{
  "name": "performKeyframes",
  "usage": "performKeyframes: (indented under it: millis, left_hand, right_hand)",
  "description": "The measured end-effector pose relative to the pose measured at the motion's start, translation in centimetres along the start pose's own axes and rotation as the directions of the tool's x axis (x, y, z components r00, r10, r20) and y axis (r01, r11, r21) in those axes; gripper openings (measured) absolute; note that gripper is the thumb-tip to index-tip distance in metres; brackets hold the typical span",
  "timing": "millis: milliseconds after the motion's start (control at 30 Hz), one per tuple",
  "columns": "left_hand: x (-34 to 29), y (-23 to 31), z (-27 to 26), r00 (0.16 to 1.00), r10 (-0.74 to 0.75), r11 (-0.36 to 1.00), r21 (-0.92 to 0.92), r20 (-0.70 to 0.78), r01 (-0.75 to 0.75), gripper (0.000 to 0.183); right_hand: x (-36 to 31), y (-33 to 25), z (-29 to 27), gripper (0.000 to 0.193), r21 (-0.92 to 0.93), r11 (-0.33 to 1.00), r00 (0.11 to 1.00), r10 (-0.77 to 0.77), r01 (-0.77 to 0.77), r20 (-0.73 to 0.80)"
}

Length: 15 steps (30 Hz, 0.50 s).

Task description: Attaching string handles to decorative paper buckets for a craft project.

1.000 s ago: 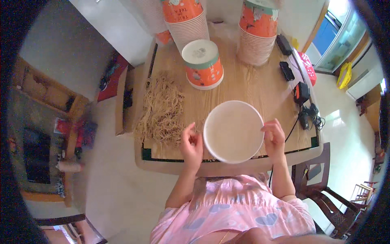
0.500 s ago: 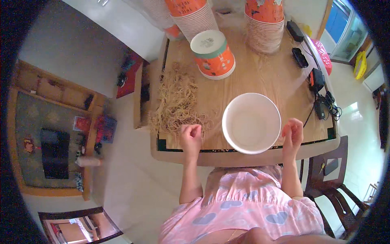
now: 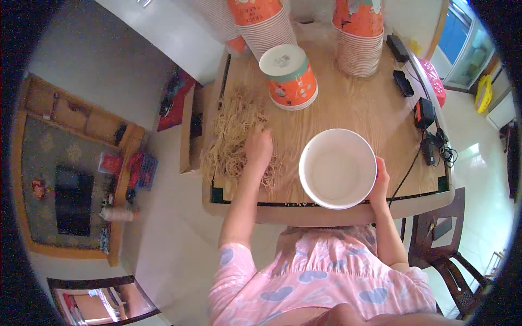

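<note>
A white, round paper bucket (image 3: 336, 168) stands near the table's front edge with its open top facing me. My right hand (image 3: 380, 179) is closed against the bucket's right outer wall, some fingers hidden behind it. To the left lies a loose heap of thin, tan, tangled strands (image 3: 231, 136). My left hand (image 3: 259, 148) reaches into the heap's right side, fingers bent together on the strands; the fingertips are partly hidden. Behind the white bucket, an orange and green paper bucket (image 3: 293, 87) stands upside down.
Tall stacks of nested paper buckets (image 3: 359, 51) stand at the back of the wooden table (image 3: 348, 111). Black adapters and cables (image 3: 429, 136) lie along the right edge. A dark wooden chair (image 3: 443, 233) stands at the right, a cardboard box (image 3: 190, 130) left of the table.
My left hand has moved forward, from the table edge into the strands. My right hand has come in against the bucket's side, where before it was raised beside it with fingers curled.
</note>
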<state>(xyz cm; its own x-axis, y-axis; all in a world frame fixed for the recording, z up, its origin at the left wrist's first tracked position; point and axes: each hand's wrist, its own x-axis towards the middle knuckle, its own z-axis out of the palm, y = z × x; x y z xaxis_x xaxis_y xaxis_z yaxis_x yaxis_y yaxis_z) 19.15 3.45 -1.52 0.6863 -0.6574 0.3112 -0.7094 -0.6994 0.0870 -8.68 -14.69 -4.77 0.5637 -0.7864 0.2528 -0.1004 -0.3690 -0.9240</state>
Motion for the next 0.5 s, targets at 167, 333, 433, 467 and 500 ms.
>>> performKeyframes:
  millis: [167,333,433,467,500]
  left_hand:
    - [3.3,0.3,2.7,0.947,0.263,0.922,0.242,0.185,-0.303,0.019]
    - [4.8,-1.1,3.0,0.933,0.220,0.939,0.197,0.286,-0.282,0.019]
    - [8.3,-2.3,-0.1,0.995,0.017,0.965,-0.264,0.100,0.010,0.016]
    - [9.8,-2.5,-3.1,0.998,-0.031,0.921,-0.387,0.049,0.047,0.014]
    - [11.2,-3.7,-5.9,0.994,-0.018,0.880,-0.473,-0.106,-0.035,0.014]
  right_hand:
    - [0.0,0.0,0.2,0.019,0.005,0.998,0.997,0.070,-0.070,-0.009]
    - [0.2,0.4,0.3,0.020,0.040,0.996,0.996,0.075,-0.077,0.053]
    - [0.5,0.8,0.5,0.019,0.005,0.999,0.996,0.049,-0.049,0.068]
    - [0.5,0.7,0.5,0.019,0.015,0.998,0.996,0.059,-0.061,0.071]
    - [0.4,0.6,0.7,0.020,0.028,0.997,0.995,0.064,-0.066,0.075]
